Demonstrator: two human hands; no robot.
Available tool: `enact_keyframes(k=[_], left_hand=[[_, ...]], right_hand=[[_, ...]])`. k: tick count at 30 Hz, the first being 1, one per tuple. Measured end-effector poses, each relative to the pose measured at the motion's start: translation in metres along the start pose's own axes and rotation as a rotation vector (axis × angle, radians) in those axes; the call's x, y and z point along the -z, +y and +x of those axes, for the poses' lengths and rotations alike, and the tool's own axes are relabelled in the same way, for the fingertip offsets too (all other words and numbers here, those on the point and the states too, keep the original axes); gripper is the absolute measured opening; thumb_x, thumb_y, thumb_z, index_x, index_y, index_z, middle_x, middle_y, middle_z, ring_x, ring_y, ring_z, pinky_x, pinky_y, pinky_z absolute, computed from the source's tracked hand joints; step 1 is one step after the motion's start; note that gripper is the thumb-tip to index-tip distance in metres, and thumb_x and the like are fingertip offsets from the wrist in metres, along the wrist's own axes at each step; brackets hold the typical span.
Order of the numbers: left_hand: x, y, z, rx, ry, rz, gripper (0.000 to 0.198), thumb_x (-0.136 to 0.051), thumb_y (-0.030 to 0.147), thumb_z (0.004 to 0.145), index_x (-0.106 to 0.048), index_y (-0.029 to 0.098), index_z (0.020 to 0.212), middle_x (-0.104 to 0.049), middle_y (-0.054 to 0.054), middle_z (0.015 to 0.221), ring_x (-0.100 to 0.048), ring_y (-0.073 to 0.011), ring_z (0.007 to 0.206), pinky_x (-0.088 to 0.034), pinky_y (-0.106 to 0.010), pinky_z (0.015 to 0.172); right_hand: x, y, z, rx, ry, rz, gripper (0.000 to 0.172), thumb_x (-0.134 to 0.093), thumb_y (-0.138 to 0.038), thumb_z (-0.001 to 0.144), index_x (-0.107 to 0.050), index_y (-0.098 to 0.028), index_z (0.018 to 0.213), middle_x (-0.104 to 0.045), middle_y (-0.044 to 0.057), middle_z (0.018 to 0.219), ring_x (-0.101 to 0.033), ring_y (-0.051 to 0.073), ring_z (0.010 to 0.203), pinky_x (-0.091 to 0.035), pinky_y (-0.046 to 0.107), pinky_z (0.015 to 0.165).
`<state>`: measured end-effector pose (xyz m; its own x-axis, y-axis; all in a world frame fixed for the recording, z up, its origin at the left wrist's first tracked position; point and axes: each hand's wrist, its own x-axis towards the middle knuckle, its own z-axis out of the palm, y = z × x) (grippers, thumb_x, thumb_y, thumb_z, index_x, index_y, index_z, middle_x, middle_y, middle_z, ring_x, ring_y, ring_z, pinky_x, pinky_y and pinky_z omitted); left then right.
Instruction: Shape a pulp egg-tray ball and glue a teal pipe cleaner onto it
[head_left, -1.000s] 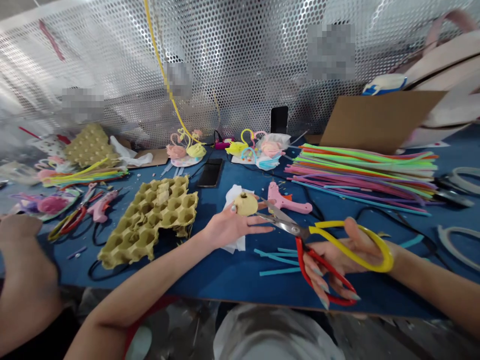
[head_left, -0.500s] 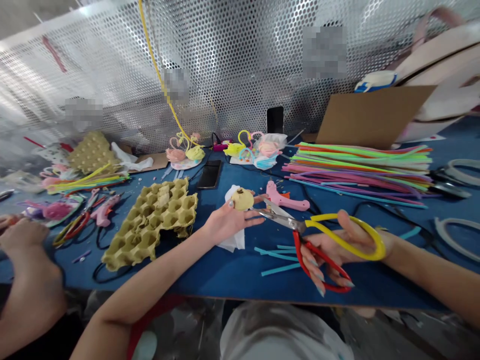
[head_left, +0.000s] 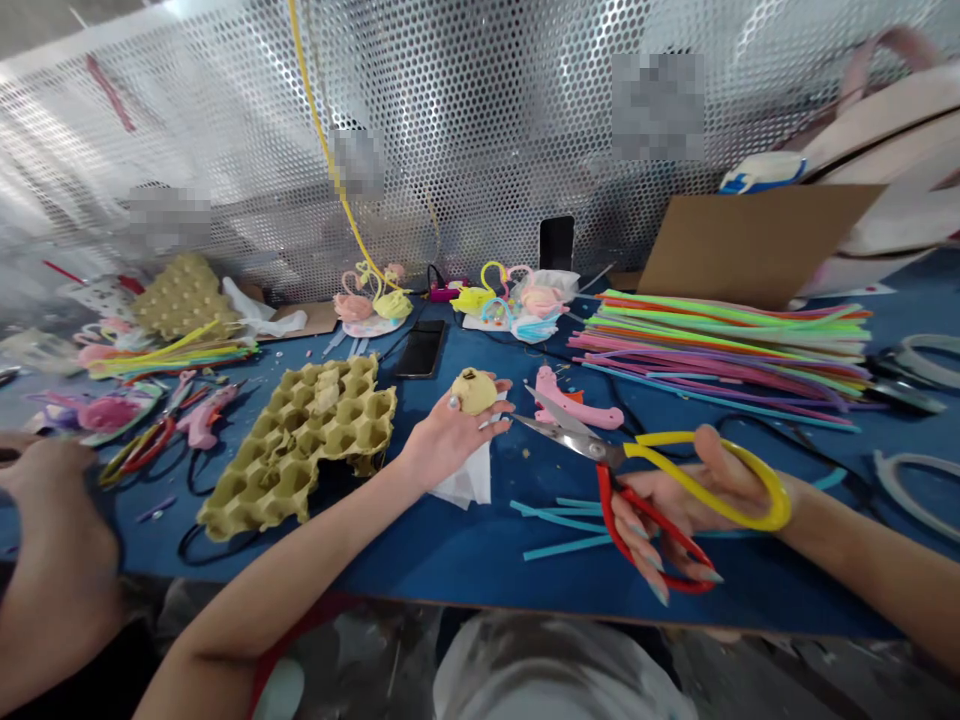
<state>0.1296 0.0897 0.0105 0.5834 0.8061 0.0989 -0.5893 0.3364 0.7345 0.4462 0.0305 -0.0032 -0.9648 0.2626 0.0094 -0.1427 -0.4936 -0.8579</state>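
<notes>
On the upturned fingers of my left hand (head_left: 442, 435) lies a round tan piece of egg carton (head_left: 474, 392), with the thumb against its near side. My right hand (head_left: 660, 505) is in the loops of large scissors (head_left: 581, 442), one handle yellow and the other red. The scissor blades are spread apart and point left, their tips just right of my left fingertips and apart from the carton piece. White paper (head_left: 471, 478) is on the table beneath my left hand. Cut light-blue pipe cleaners (head_left: 562, 550) lie left of the scissor handles.
An egg carton tray (head_left: 300, 440) is left of my forearm. A pink glue gun (head_left: 574, 402) and a bundle of coloured pipe cleaners (head_left: 720, 345) are behind the scissors. A phone (head_left: 421, 348) lies farther back. Another person's arm (head_left: 64, 520) reaches in at far left.
The scissors have moved slightly right, away from the carton piece. My left hand has shifted a little left and up, with the piece now more fully in view.
</notes>
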Motion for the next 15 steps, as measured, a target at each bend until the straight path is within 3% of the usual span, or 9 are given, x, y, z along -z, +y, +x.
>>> enact_keyframes(k=[5, 10, 13, 15], left_hand=[[0.000, -0.004, 0.000, -0.044, 0.070, 0.082, 0.049, -0.083, 0.043, 0.077, -0.071, 0.022, 0.119, -0.066, -0.008, 0.122, -0.064, -0.0209, 0.104, -0.053, -0.036, 0.094], [0.001, -0.012, 0.001, -0.095, 0.053, 0.237, 0.051, -0.085, 0.039, 0.075, -0.070, 0.023, 0.120, -0.067, -0.006, 0.106, -0.065, -0.0184, 0.091, -0.053, -0.031, 0.085], [0.001, -0.016, 0.001, -0.134, 0.038, 0.361, 0.051, -0.086, 0.036, 0.074, -0.069, 0.021, 0.119, -0.066, -0.006, 0.105, -0.063, -0.0164, 0.086, -0.052, -0.028, 0.079], [0.001, -0.017, 0.000, -0.146, 0.032, 0.419, 0.053, -0.087, 0.036, 0.072, -0.069, 0.019, 0.119, -0.066, -0.007, 0.104, -0.061, -0.0162, 0.085, -0.051, -0.027, 0.078]], right_hand=[[0.000, 0.001, -0.001, 0.053, 0.052, -0.031, 0.095, -0.032, -0.099, 0.070, -0.056, -0.014, 0.106, -0.063, 0.009, 0.086, -0.058, 0.017, 0.052, -0.045, 0.029, 0.042], [-0.005, -0.009, 0.000, 0.192, 0.385, -0.428, 0.077, -0.045, -0.091, 0.077, -0.060, -0.018, 0.092, -0.058, 0.003, 0.076, -0.046, 0.013, 0.052, -0.037, 0.027, 0.048], [-0.008, -0.015, -0.001, 0.215, 0.594, -0.727, 0.058, -0.065, -0.074, 0.079, -0.061, -0.018, 0.092, -0.054, 0.001, 0.078, -0.044, 0.013, 0.061, -0.034, 0.026, 0.053], [-0.009, -0.017, -0.001, 0.237, 0.757, -1.055, 0.045, -0.071, -0.061, 0.080, -0.060, -0.018, 0.090, -0.054, 0.000, 0.076, -0.044, 0.013, 0.063, -0.035, 0.026, 0.055]])
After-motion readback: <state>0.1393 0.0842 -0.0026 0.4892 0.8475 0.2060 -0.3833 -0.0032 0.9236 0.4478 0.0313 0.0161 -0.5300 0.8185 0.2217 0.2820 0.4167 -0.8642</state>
